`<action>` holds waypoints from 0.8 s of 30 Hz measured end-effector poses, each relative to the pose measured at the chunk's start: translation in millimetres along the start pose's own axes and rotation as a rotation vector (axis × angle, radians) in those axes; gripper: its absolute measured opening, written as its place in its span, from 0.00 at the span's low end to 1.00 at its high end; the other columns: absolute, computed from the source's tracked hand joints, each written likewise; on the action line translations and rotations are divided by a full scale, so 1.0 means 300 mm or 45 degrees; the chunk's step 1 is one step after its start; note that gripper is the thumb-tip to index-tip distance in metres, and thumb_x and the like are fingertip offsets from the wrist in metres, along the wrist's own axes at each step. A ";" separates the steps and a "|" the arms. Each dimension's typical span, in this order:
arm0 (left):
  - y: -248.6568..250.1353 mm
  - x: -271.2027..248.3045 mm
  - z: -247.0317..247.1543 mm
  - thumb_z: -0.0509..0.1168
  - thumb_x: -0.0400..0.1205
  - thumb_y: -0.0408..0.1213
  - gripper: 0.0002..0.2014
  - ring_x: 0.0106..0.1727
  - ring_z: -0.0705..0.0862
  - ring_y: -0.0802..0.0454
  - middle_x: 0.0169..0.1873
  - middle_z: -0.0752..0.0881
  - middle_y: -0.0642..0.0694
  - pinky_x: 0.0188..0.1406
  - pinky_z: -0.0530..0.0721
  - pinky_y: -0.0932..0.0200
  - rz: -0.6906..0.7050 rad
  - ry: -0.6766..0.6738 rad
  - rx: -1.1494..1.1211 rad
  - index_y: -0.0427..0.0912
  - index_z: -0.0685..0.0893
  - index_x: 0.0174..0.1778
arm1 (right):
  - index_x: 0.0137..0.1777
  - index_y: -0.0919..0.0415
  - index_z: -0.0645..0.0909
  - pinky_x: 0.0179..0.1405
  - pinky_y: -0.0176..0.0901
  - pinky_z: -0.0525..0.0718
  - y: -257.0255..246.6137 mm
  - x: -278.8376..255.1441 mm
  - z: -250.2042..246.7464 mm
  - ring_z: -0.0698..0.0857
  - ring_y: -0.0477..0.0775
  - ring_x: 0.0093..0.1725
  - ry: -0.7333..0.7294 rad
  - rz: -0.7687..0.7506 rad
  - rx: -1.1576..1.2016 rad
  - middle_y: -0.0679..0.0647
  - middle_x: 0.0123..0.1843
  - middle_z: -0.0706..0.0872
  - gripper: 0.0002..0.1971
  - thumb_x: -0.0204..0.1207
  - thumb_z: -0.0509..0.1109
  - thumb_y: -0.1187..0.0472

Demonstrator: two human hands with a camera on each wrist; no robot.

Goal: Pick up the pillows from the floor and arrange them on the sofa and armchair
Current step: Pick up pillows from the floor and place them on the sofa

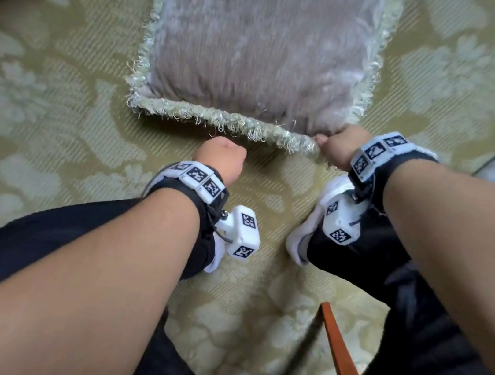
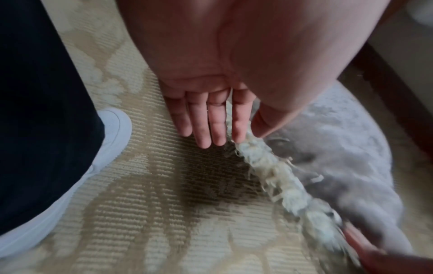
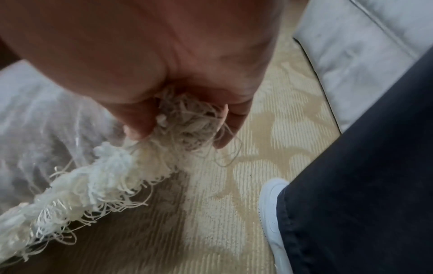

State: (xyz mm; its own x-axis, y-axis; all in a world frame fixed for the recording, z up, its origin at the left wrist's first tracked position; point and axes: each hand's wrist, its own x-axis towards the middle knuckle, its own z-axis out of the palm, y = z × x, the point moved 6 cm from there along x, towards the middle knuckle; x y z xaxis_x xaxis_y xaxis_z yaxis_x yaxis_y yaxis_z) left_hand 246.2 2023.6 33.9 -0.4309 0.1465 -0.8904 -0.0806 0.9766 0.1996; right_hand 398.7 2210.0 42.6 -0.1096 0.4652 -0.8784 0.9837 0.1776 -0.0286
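Patterned carpet (image 1: 55,133) underfoot, and the grey fringed pillow (image 1: 258,44) lies flat on it, far of both feet; its near-right corner fringe is clamped in the right hand (image 1: 340,149), while the left hand (image 1: 221,157), fingers (image 2: 218,120) straight and together, touches the near edge – lifting is being started, a firmer left grip is needed next
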 end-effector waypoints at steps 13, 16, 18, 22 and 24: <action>0.206 -1.044 -0.692 0.77 0.70 0.38 0.46 0.74 0.71 0.32 0.77 0.63 0.38 0.74 0.72 0.39 0.114 0.570 -0.412 0.44 0.58 0.81 | 0.43 0.54 0.76 0.63 0.51 0.79 -0.693 -1.202 -0.597 0.80 0.52 0.50 -0.115 -0.704 0.335 0.52 0.48 0.82 0.13 0.88 0.63 0.48; 0.120 -1.219 -0.915 0.76 0.68 0.36 0.46 0.73 0.71 0.33 0.76 0.62 0.40 0.74 0.73 0.38 0.100 0.672 -0.471 0.53 0.58 0.80 | 0.34 0.48 0.70 0.46 0.44 0.76 -0.816 -1.460 -0.640 0.78 0.49 0.39 -0.152 -0.783 0.226 0.45 0.36 0.76 0.18 0.87 0.64 0.48; 0.028 -1.294 -1.049 0.80 0.66 0.40 0.54 0.78 0.65 0.37 0.78 0.58 0.43 0.79 0.67 0.41 0.069 0.608 -0.354 0.60 0.54 0.83 | 0.37 0.47 0.74 0.41 0.35 0.77 -0.905 -1.616 -0.626 0.78 0.42 0.37 -0.253 -0.831 0.245 0.43 0.38 0.78 0.14 0.85 0.67 0.52; -0.190 -1.394 -1.222 0.80 0.41 0.70 0.56 0.70 0.74 0.48 0.64 0.75 0.52 0.74 0.74 0.52 0.029 0.416 -0.125 0.58 0.77 0.69 | 0.35 0.53 0.76 0.42 0.36 0.83 -1.059 -1.885 -0.542 0.80 0.41 0.33 -0.342 -0.938 0.133 0.43 0.32 0.82 0.15 0.84 0.70 0.56; -0.306 -1.438 -1.322 0.80 0.45 0.73 0.47 0.59 0.82 0.51 0.55 0.81 0.54 0.63 0.83 0.52 0.017 0.484 -0.154 0.54 0.81 0.58 | 0.32 0.57 0.76 0.39 0.34 0.79 -1.134 -1.998 -0.494 0.80 0.41 0.29 -0.334 -0.968 0.031 0.43 0.26 0.81 0.18 0.84 0.72 0.54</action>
State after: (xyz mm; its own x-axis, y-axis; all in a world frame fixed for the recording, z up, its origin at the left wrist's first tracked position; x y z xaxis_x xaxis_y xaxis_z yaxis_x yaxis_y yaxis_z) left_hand 82.9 1808.1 562.0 -0.7328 0.0683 -0.6771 -0.1680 0.9460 0.2772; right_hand 108.7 1999.4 649.6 -0.7165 0.0047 -0.6976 0.6563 0.3435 -0.6718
